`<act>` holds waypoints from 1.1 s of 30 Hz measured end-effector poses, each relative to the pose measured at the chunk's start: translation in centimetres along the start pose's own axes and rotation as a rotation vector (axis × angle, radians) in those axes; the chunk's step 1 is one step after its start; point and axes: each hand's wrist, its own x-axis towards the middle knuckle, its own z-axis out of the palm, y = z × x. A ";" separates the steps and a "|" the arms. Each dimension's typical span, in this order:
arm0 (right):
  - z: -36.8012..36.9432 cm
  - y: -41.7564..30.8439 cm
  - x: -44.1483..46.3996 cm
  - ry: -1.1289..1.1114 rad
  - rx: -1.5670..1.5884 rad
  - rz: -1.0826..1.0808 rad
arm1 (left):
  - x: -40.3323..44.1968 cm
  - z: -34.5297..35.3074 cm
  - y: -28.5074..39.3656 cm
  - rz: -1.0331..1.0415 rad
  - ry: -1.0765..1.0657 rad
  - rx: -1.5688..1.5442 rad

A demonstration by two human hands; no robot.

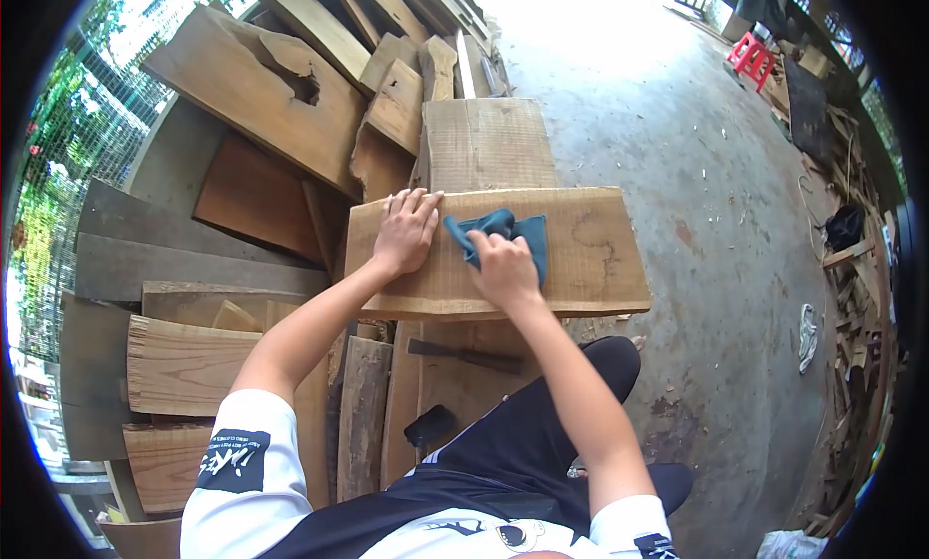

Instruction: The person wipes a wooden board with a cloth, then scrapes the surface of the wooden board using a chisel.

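A thick wooden board [590, 254] lies crosswise in front of me, with a dark curved mark on its right part. My left hand [408, 232] rests flat on the board's left part, its fingers spread toward the far edge and holding nothing. Near the middle, my right hand [505, 264] is closed on a teal cloth [534, 238], which is bunched against the board's surface. Part of the cloth spreads out to the right of the fingers.
Another wooden slab [489, 143] extends beyond the board. Many planks [261, 85] lean and lie to the left. A red stool [751, 60] stands at the far right, near wood scraps [861, 317] and a white crumpled item [807, 336] on the concrete floor [716, 259].
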 end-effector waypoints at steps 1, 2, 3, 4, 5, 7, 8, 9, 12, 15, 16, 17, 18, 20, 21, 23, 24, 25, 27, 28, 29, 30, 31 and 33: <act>0.1 1.3 0.2 0.013 0.034 0.038 | 0.0 0.0 0.0 0.007 0.002 0.004; -0.2 3.2 0.4 0.027 -0.041 0.074 | 0.0 0.0 0.1 0.009 0.002 0.007; -0.4 5.8 0.6 0.116 -0.140 0.082 | -0.2 -0.1 0.1 0.000 -0.004 0.005; -0.9 8.5 0.9 0.126 -0.194 0.211 | -0.2 -0.2 0.3 -0.002 -0.005 -0.005; -2.1 10.5 1.3 0.170 -0.232 0.358 | -0.1 -0.3 0.3 0.000 0.002 -0.012; -4.2 13.5 1.8 0.139 -0.215 0.631 | 0.0 0.0 0.0 -0.002 0.001 0.009; -4.1 13.2 2.4 0.140 -0.212 0.628 | 0.0 0.2 -0.1 0.004 0.004 0.018; -3.5 12.5 2.7 0.157 -0.202 0.643 | -0.1 0.3 -0.1 0.013 0.001 0.024; -2.3 7.0 3.9 0.044 -0.047 0.585 | 0.0 0.2 0.2 0.001 -0.006 -0.006; 1.1 0.0 1.6 -0.103 -0.103 0.134 | 0.0 0.4 -0.3 0.020 0.013 0.006; 0.5 -1.6 0.5 -0.088 0.031 0.057 | 0.1 0.3 -0.4 0.028 0.012 0.001; 0.1 -1.6 0.0 -0.034 0.095 0.009 | 0.1 0.3 -0.4 0.030 0.011 0.002; -0.2 -0.9 -0.6 0.016 0.157 -0.038 | 0.1 0.2 -0.3 0.037 0.019 0.007; -0.7 2.8 -1.0 0.044 0.008 0.062 | 0.0 0.0 0.0 0.042 0.016 -0.008; -1.5 5.5 -1.1 0.172 -0.033 0.073 | -0.1 0.2 0.0 0.039 0.009 -0.012; -4.1 10.5 -1.5 0.241 -0.151 0.404 | 0.0 0.3 -0.1 0.047 0.027 0.018; -4.3 13.2 -1.8 0.315 -0.208 0.538 | 0.0 0.3 -0.1 0.042 0.030 0.018; -4.9 14.0 -1.7 0.317 -0.203 0.622 | -0.1 0.3 -0.1 0.035 0.028 0.022; -5.4 13.4 -1.0 0.279 -0.171 0.757 | 0.0 0.2 0.1 0.036 0.025 0.023; -5.0 11.6 -0.6 0.266 -0.133 0.747 | 0.0 0.2 0.1 0.029 0.023 0.010; -3.7 9.9 -0.5 0.287 -0.105 0.613 | 0.0 0.1 0.1 0.021 0.023 -0.002; -3.1 6.8 -0.3 0.222 -0.060 0.495 | 0.0 0.3 0.0 0.028 0.027 0.001; -1.6 4.1 -0.5 0.194 -0.030 0.331 | 0.0 0.3 0.0 0.029 0.027 0.003; -0.6 -1.0 -1.8 0.066 0.049 0.073 | 0.0 0.0 0.1 0.034 0.024 0.006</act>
